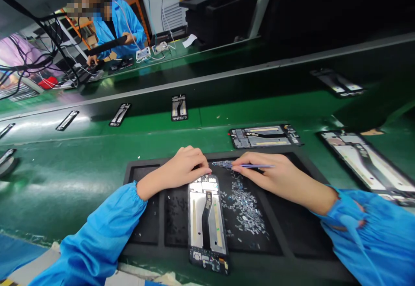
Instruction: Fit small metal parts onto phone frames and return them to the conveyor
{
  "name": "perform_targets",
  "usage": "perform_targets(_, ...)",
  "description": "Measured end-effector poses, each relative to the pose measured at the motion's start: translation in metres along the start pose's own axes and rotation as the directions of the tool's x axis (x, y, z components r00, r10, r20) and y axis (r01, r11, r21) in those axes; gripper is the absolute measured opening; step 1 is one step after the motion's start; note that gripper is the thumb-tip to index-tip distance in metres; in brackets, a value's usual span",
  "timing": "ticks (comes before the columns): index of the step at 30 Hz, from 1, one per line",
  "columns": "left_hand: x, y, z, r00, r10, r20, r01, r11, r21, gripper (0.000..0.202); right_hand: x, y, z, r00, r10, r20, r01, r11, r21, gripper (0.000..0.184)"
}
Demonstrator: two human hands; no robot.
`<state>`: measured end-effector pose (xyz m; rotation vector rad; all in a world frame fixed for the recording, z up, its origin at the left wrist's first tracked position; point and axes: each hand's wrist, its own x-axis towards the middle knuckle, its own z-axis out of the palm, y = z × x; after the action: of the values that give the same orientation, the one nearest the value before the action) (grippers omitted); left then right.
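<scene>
Green conveyor bench (97, 147), black foam tray (144, 165) before us. Our left hand (180, 169) curled, fingertips at top edge of black-framed phone chassis (205, 229) in tray, grip unclear; small silver pieces (243, 210) scattered beside; right hand (279, 178) pinching slim blue tool (256, 165).

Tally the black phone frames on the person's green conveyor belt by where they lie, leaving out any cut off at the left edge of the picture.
Black phone frame in the black foam tray: 1
Black phone frames on the green belt right of the tray: 2
Black phone frames in the far row: 4
Total: 7
</scene>
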<state>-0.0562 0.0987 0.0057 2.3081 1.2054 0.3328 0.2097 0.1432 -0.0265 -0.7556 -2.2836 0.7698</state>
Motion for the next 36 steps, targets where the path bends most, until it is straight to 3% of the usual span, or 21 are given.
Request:
perform_targets(7, 0.001, -0.002, -0.002, 0.999, 0.018, -0.031, -0.016, 0.998, 0.066, 0.021, 0.002, -0.006, 0.000, 0.995, -0.102, 0.004, 0.102, 0.994, -0.038, 0.016)
perform_targets(10, -0.013, 0.024, 0.005, 0.996, 0.017, -0.091, 0.006, 0.969, 0.248, 0.029, 0.001, -0.010, 0.003, 0.977, -0.205, 0.049, 0.209, 0.973, -0.099, 0.017)
perform_targets(13, -0.043, 0.067, 0.026, 0.984, 0.121, -0.131, -0.045, 0.878, 0.476, 0.035, 0.000, -0.017, 0.004, 0.957, -0.281, 0.068, 0.288, 0.948, -0.134, 0.019)
perform_targets(15, -0.064, 0.092, 0.044, 0.964, 0.168, -0.209, -0.017, 0.816, 0.577, 0.057, 0.002, -0.024, 0.002, 0.978, -0.203, -0.050, 0.195, 0.971, -0.137, 0.027)
perform_targets(17, -0.077, 0.105, 0.060, 0.955, 0.173, -0.242, 0.026, 0.761, 0.648, 0.089, 0.007, -0.035, -0.002, 0.977, -0.012, -0.215, -0.008, 0.996, -0.091, 0.042)
perform_targets(19, -0.083, 0.107, 0.071, 0.967, 0.151, -0.205, 0.030, 0.731, 0.682, 0.101, 0.017, -0.048, -0.006, 0.959, 0.136, -0.250, -0.146, 0.989, -0.021, 0.052)
perform_targets(20, -0.083, 0.106, 0.073, 0.973, 0.139, -0.182, 0.025, 0.727, 0.686, 0.102, 0.024, -0.055, -0.005, 0.965, 0.145, -0.218, -0.149, 0.989, -0.003, 0.055)
perform_targets(23, -0.080, 0.101, 0.076, 0.983, 0.109, -0.144, 0.017, 0.737, 0.676, 0.100, 0.044, -0.072, 0.009, 0.990, -0.029, -0.136, 0.021, 0.998, -0.053, 0.050)
perform_targets(26, -0.078, 0.098, 0.076, 0.986, 0.100, -0.136, 0.015, 0.749, 0.662, 0.097, 0.061, -0.078, 0.038, 0.969, -0.176, -0.171, 0.154, 0.979, -0.133, 0.048)
perform_targets(30, -0.078, 0.096, 0.079, 0.967, 0.153, -0.205, 0.024, 0.743, 0.669, 0.096, 0.070, -0.072, 0.069, 0.956, -0.129, -0.264, 0.101, 0.988, -0.114, 0.054)
perform_targets(36, -0.078, 0.095, 0.083, 0.952, 0.183, -0.246, 0.033, 0.738, 0.674, 0.098, 0.068, -0.068, 0.073, 0.946, -0.065, -0.317, 0.020, 0.989, -0.144, 0.050)
